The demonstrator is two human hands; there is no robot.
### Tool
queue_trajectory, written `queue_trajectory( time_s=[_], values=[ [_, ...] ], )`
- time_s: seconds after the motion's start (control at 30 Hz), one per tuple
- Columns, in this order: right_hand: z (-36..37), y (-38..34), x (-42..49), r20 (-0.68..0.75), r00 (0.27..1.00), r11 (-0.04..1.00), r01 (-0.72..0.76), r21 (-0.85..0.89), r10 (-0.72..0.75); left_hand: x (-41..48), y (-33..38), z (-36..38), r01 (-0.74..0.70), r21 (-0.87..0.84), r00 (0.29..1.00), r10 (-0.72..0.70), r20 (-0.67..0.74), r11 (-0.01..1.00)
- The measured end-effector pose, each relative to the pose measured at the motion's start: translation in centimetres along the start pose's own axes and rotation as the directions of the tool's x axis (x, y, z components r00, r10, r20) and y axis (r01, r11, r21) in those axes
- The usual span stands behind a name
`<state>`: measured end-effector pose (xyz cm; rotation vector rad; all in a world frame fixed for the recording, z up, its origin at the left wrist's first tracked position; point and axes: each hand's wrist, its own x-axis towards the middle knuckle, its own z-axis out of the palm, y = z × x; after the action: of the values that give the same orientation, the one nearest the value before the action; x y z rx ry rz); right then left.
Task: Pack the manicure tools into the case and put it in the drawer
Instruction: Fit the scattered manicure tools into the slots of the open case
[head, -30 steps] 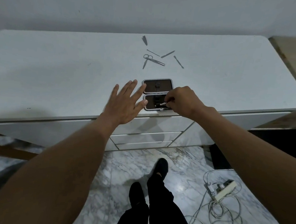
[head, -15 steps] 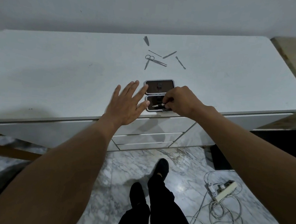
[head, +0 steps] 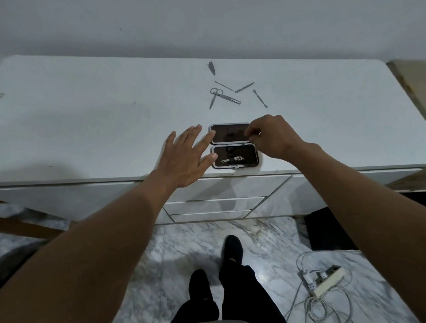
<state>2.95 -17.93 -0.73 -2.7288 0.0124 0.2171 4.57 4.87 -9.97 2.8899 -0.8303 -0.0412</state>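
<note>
The dark manicure case [head: 234, 145] lies flat and unfolded near the front edge of the white dresser top [head: 85, 118]. A small metal nail clipper [head: 233, 159] rests in its near half. My left hand [head: 186, 157] is open, palm down, fingertips touching the case's left side. My right hand [head: 270, 137] hovers over the case's right edge with fingers curled and nothing visible in them. Further back lie loose tools: scissors [head: 216, 96], tweezers [head: 229, 98], a nipper [head: 211, 68], a thin pick [head: 223, 85], a file [head: 244, 87] and a pusher [head: 260, 98].
Closed white drawers [head: 218, 186] sit below the case. On the marble floor lie a power strip [head: 324, 280] and tangled white cable [head: 322, 315]. My legs and dark shoes [head: 230, 247] stand below. A wooden surface [head: 423, 82] adjoins the dresser at the right.
My right hand has let go of the nail clipper in the case's near half and moved up and back over the far half. The left hand has stayed put.
</note>
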Motion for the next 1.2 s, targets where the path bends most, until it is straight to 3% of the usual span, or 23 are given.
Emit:
queue_trajectory(
  time_s=[0.27,0.7,0.97,1.2],
  values=[
    [-0.6,-0.4,4.6,-0.019,1.0,1.0,0.002,-0.02,-0.002,1.0,-1.2,-0.6,-0.08,-0.06,0.996,0.082,0.02,0.995],
    [-0.8,-2.5,16.5,0.003,1.0,0.996,0.028,-0.09,-0.028,1.1,-1.0,-0.6,-0.033,-0.15,0.999,0.027,-0.048,0.988],
    [0.1,-3.6,24.0,-0.038,0.996,0.991,0.077,-0.111,-0.082,1.6,-1.2,-0.9,0.002,-0.156,1.0,-0.003,-0.007,0.988],
    [1.2,-3.7,25.8,-0.001,0.992,0.975,0.122,-0.184,-0.124,1.6,-1.4,-1.0,-0.01,-0.153,1.0,0.009,-0.009,0.988]
  ],
)
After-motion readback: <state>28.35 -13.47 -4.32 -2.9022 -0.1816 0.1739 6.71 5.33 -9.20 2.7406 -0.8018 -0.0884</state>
